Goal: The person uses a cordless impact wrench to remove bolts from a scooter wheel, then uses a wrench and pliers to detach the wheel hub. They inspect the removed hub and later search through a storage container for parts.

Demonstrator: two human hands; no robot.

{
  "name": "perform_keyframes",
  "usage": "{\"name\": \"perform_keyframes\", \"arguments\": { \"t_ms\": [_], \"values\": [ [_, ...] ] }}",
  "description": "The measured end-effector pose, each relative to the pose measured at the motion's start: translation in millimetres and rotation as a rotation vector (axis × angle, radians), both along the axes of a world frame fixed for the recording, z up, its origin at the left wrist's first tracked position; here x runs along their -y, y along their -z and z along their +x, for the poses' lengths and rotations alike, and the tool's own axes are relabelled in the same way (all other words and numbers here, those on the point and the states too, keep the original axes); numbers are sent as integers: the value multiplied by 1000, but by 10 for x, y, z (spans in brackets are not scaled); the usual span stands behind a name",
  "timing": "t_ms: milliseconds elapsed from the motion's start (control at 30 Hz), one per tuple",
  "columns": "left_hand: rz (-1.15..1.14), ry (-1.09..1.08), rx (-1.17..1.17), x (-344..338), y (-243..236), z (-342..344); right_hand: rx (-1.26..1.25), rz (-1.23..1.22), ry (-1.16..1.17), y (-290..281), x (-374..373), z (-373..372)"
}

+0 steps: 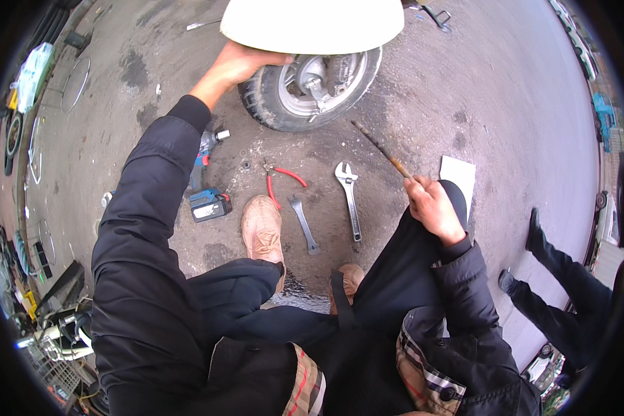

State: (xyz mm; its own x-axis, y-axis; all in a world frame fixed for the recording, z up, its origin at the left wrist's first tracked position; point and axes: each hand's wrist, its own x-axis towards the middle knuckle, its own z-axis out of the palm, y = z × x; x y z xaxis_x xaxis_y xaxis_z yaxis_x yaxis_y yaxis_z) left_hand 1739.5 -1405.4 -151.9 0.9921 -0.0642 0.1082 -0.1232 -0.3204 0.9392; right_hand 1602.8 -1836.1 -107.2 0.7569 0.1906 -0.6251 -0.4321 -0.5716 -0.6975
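Up front, my left hand grips the lower edge of a smooth white body panel; some of its fingers are hidden there. Beneath the panel is a wheel with a black tyre and a silver rim and hub. My right hand, near my right knee, is closed round a thin stick. The stick is tan near my fingers and dark toward its tip, which points up-left toward the tyre without touching it. What kind of stick it is, I cannot tell.
On the ground lie red-handled pliers, an adjustable wrench, a flat grey metal bar and a blue cordless power tool. A white sheet lies beside my right knee. Another person's legs are at right; bike parts crowd the left.
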Motion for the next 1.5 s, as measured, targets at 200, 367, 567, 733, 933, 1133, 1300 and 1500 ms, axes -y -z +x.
{"name": "perform_keyframes", "arguments": {
  "t_ms": [200,367,567,733,933,1133,1300,1500],
  "values": [
    [-10,-58,10,36,29,-82,436,-463,-332,448,-36,143],
    [-30,-209,-199,136,310,-519,276,-752,-530,593,-80,333],
    [68,-206,-195,-40,289,-480,381,-638,-482,673,-327,365],
    [92,-133,-151,-198,32,-565,322,-440,-386,575,-500,431],
    [121,-218,-150,53,231,-838,363,-255,-306,734,-980,644],
    [77,-220,-105,172,323,-664,401,296,85,1184,-1841,1082],
    [68,-208,-75,126,374,-595,448,417,121,1376,-1946,1219],
    [31,-182,-73,22,448,-555,453,452,154,1513,-1872,1203]
  ]
}}
